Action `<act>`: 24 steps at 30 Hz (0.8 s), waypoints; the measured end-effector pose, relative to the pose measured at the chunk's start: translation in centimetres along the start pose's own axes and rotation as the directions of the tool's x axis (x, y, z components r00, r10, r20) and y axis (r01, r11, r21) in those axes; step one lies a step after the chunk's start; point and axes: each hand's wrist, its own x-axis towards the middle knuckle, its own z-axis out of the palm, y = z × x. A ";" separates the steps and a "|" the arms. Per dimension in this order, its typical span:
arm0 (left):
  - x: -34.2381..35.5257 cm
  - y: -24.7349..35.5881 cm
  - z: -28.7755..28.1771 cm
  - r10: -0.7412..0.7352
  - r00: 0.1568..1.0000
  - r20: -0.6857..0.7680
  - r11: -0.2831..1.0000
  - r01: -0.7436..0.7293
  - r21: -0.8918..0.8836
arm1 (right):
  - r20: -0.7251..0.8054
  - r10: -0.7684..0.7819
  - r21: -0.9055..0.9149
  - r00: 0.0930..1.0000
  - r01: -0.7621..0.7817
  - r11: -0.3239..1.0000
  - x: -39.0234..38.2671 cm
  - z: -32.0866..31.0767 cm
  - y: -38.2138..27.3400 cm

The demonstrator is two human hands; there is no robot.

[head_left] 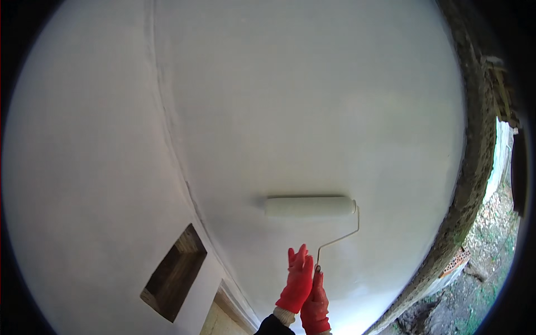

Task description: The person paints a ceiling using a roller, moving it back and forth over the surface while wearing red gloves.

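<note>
A paint roller with a long pale cover (pixel 309 206) lies across the whitish surface in the lower middle of the head view. Its thin bent wire frame (pixel 338 240) runs from the cover's right end down to the handle. My right hand (pixel 316 306), in a red glove, is closed around that handle, whose top shows above the fingers. Just left of it, my left hand (pixel 297 280) is raised in a matching glove. Its fingers are stretched out and partly apart, close beside the handle, with nothing seen in them.
A ridged seam (pixel 167 120) separates the broad pale surface from the white wall (pixel 84 156) at left. That wall has a wood-lined rectangular opening (pixel 176 273). A rough dark edge (pixel 468 151) bounds the surface at right, with leaf-strewn ground (pixel 491 240) beyond.
</note>
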 end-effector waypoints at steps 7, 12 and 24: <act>-3.7 7.7 -7.3 0.081 0.981 -0.179 0.996 -0.072 0.054 | -0.069 -0.058 -0.330 0.996 0.032 0.943 9.2 -0.4 -13.5; -5.3 12.1 -9.2 0.013 0.970 -0.244 1.000 -0.013 0.002 | -0.092 -0.252 -0.371 0.963 0.201 0.906 17.9 -0.6 -20.3; -1.4 16.5 -13.1 0.159 0.916 -0.368 0.987 -0.156 0.038 | -0.027 -0.154 -0.255 0.988 0.142 0.957 39.5 3.1 -37.8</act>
